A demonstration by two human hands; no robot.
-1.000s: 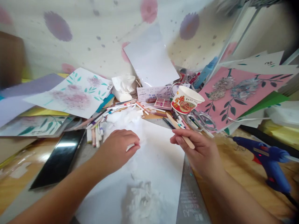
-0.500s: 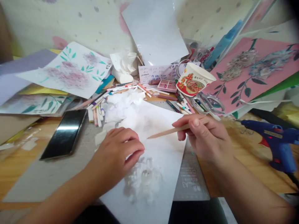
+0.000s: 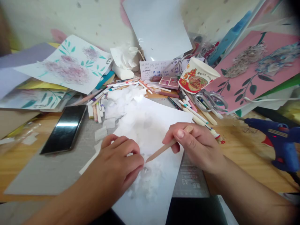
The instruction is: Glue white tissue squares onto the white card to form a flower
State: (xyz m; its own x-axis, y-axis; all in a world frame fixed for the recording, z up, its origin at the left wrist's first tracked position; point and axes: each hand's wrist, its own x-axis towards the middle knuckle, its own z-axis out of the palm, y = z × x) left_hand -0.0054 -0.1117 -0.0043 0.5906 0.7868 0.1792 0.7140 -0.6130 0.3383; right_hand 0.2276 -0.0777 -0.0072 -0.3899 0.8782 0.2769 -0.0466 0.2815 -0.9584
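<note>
My right hand is closed round a thin wooden stick whose pointed tip reaches down-left to a white crumpled tissue patch on a white sheet of paper. My left hand rests on the sheet with fingers curled, its fingertips pinched at the tissue right beside the stick's tip. What, if anything, sits between those fingertips is too small to make out. Loose white tissue scraps lie at the sheet's far end.
A black phone lies left on a grey cutting mat. Pens and pencils, a paper cup, scissors and flower pictures crowd the back. A blue glue gun lies right on the wooden table.
Both hands came nearer to me along the sheet. The right hand turned the stick from pointing away to pointing down-left, and its tip now meets the left fingertips at the tissue patch.
</note>
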